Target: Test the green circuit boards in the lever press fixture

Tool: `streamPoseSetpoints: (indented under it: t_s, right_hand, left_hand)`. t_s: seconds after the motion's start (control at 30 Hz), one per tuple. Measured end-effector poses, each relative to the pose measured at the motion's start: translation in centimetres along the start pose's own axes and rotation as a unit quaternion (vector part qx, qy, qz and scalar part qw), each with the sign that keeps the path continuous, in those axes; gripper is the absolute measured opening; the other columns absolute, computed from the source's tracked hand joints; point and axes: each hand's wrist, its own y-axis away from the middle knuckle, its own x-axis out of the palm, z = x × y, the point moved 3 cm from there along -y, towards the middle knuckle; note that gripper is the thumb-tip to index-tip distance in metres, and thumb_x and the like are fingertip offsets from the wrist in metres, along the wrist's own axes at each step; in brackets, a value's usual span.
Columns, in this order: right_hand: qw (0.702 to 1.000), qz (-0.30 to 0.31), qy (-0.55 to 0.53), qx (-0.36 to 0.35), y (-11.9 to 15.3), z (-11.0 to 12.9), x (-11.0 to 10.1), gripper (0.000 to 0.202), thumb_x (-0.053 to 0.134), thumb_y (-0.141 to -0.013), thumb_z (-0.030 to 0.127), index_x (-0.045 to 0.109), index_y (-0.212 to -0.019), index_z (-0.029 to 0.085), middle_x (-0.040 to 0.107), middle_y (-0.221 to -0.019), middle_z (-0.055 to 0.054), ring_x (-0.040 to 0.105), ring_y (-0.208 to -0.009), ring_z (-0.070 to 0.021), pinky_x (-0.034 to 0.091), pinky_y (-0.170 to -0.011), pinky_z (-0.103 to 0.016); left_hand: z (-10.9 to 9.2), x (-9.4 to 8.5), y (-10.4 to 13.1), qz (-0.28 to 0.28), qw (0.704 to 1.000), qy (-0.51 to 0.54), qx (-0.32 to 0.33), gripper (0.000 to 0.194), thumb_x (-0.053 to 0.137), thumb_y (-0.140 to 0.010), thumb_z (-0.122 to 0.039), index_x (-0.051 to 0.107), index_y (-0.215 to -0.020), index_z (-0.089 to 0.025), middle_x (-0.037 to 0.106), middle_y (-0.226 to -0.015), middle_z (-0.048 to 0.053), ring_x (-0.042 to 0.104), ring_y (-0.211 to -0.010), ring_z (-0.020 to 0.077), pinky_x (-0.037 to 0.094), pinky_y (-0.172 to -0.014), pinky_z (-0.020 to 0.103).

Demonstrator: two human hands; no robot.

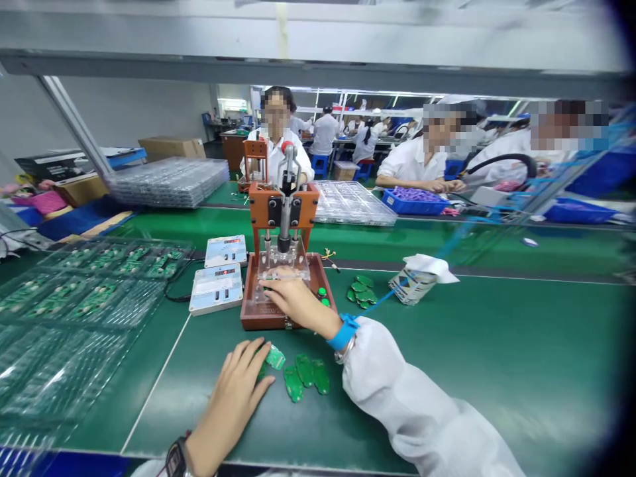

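My left hand (238,381) lies open and palm down on the green bench, its fingertips touching a light green circuit board (275,357). Part of another board shows beneath the fingers. Just right of it, several darker green circuit boards (305,376) lie flat in a loose group. My right hand (291,298) reaches into the test fixture (284,218), over its clear plate. Its fingers are bent together there, and what they hold, if anything, is hidden. A blue wrist strap (344,332) circles my right wrist. The fixture's toggle lever (285,222) stands upright.
Two meter boxes (217,289) with red displays sit left of the fixture. Clear trays (89,291) of boards fill the left side. Right of the fixture are a board pile (362,291) and a patterned container (412,283) with white tissue. Co-workers sit across the bench.
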Motion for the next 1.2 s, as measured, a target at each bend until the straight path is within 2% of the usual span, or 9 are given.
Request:
streamPoseSetpoints:
  t_s: [0.17,0.37,0.53,0.67,0.77,0.83,0.9,0.97,1.2]
  right_hand:
    - [1.0,0.016,0.008,-0.005,0.0,0.0,0.3,0.031,0.059,-0.089,0.027,0.063,-0.117,0.014,0.057,-0.121,-0.015,0.049,-0.116,-0.0265,0.042,-0.098,-0.041]
    - [0.999,0.034,0.011,-0.028,-0.3,-0.1,0.1,0.028,0.056,-0.09,0.021,0.063,-0.116,0.012,0.057,-0.116,-0.016,0.049,-0.115,-0.0265,0.043,-0.097,-0.04]
    - [0.99,-0.066,0.107,-0.07,0.8,1.7,0.3,0.027,0.049,-0.093,0.018,0.059,-0.116,0.011,0.052,-0.118,-0.019,0.046,-0.114,-0.0281,0.044,-0.094,-0.043]
    - [0.967,-0.146,0.132,-0.161,5.3,2.8,-0.3,0.026,0.049,-0.093,0.019,0.056,-0.118,0.016,0.052,-0.12,-0.015,0.042,-0.121,-0.0252,0.045,-0.096,-0.039]
    - [0.958,-0.206,0.154,-0.124,9.8,-1.1,-2.1,0.034,0.05,-0.092,0.019,0.051,-0.126,0.022,0.05,-0.123,-0.013,0.042,-0.122,-0.0254,0.045,-0.096,-0.043]
    - [0.96,-0.226,0.162,0.02,12.3,-6.0,-3.8,0.034,0.043,-0.095,0.022,0.05,-0.128,0.025,0.048,-0.125,-0.014,0.044,-0.12,-0.0271,0.042,-0.096,-0.05]
    - [0.961,-0.183,0.157,0.134,14.0,-10.7,-4.9,0.035,0.037,-0.096,0.029,0.053,-0.127,0.023,0.049,-0.122,-0.015,0.045,-0.118,-0.0291,0.041,-0.096,-0.053]
    - [0.963,-0.141,0.151,0.176,14.9,-13.9,-5.6,0.037,0.035,-0.097,0.033,0.056,-0.124,0.022,0.051,-0.118,-0.014,0.047,-0.115,-0.0294,0.042,-0.095,-0.052]
    - [0.965,-0.074,0.142,0.209,14.9,-15.9,-5.0,0.045,0.048,-0.09,0.053,0.058,-0.123,0.024,0.048,-0.124,-0.013,0.044,-0.119,-0.0299,0.04,-0.097,-0.05]
  left_hand:
    - [0.5,0.4,-0.4,0.007,0.999,0.004,0.035,0.034,0.049,-0.092,-0.024,0.058,-0.124,-0.023,0.06,-0.125,0.008,0.054,-0.109,0.0267,0.049,-0.086,0.042]
    - [0.1,-0.1,-1.1,0.023,0.994,-0.059,0.085,0.029,0.048,-0.093,-0.025,0.063,-0.118,-0.026,0.059,-0.128,0.005,0.055,-0.101,0.0264,0.049,-0.078,0.037]
    - [0.0,-0.3,-0.5,0.018,0.989,-0.102,0.109,0.039,0.036,-0.096,-0.022,0.054,-0.131,-0.022,0.051,-0.138,0.004,0.052,-0.107,0.026,0.047,-0.082,0.036]
    - [1.0,-0.1,0.6,-0.003,0.989,-0.113,0.09,0.041,0.037,-0.097,-0.031,0.05,-0.135,-0.025,0.054,-0.135,0.004,0.053,-0.107,0.0254,0.045,-0.084,0.035]
    - [1.8,0.2,1.2,-0.044,0.99,-0.11,0.08,0.041,0.038,-0.097,-0.035,0.051,-0.134,-0.025,0.058,-0.13,0.005,0.053,-0.107,0.0251,0.045,-0.083,0.034]
    - [2.1,0.5,1.4,-0.062,0.989,-0.11,0.076,0.04,0.037,-0.097,-0.036,0.053,-0.132,-0.024,0.059,-0.128,0.006,0.053,-0.106,0.0253,0.044,-0.082,0.034]
    - [2.1,0.8,1.4,-0.061,0.99,-0.105,0.071,0.04,0.035,-0.098,-0.037,0.055,-0.13,-0.025,0.059,-0.127,0.006,0.053,-0.107,0.0254,0.044,-0.083,0.035]
    - [2.1,1.0,1.2,-0.055,0.992,-0.095,0.068,0.04,0.035,-0.098,-0.037,0.054,-0.131,-0.026,0.059,-0.127,0.006,0.053,-0.108,0.0251,0.044,-0.084,0.035]
    - [2.0,0.3,1.1,-0.067,0.991,-0.083,0.084,0.04,0.042,-0.095,-0.035,0.052,-0.133,-0.025,0.059,-0.128,0.005,0.054,-0.108,0.0239,0.046,-0.084,0.032]
